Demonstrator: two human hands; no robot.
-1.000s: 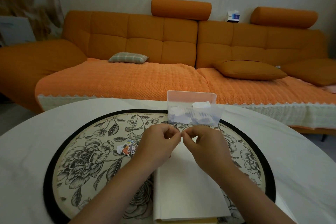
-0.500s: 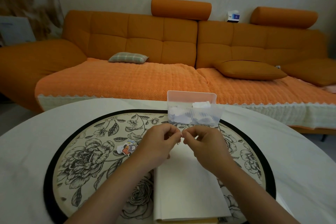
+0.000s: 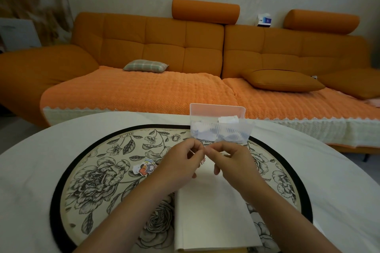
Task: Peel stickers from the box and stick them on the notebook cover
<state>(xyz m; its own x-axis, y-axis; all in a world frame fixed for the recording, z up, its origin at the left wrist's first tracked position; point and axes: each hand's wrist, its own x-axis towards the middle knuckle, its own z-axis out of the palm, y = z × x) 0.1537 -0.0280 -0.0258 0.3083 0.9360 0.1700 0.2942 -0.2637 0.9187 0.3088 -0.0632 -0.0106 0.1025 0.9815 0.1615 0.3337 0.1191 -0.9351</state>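
Hands locked together over the far end of the notebook [image 3: 213,211], and barely a twitch in the last second: left hand [image 3: 181,162] and right hand [image 3: 230,160] sit where they were, tips meeting above the cover. Both sets of fingers [image 3: 196,148] are curled in tight, pinching 1 small sticker [image 3: 203,160] between them, with only a pinkish sliver of it showing below the tips. What has shifted is small: the right hand's lower fingers have loosened and fanned out a touch, which reads to me as picking at an edge. So the peel looks to be in progress, backing not yet off as far as I can tell; the piece is too small to say more.

Beyond the notebook's far edge, the box [image 3: 221,129] stands open, white slips heaped inside. Left of the notebook, 1 colourful sticker [image 3: 147,167] lies loose on the floral mat [image 3: 98,181], itself on the white counter [image 3: 30,170]. The notebook cover shows plain, nothing stuck on the part in view. Next, by my reckoning: free the backing, then press the sticker down onto the cover right beneath the hands.
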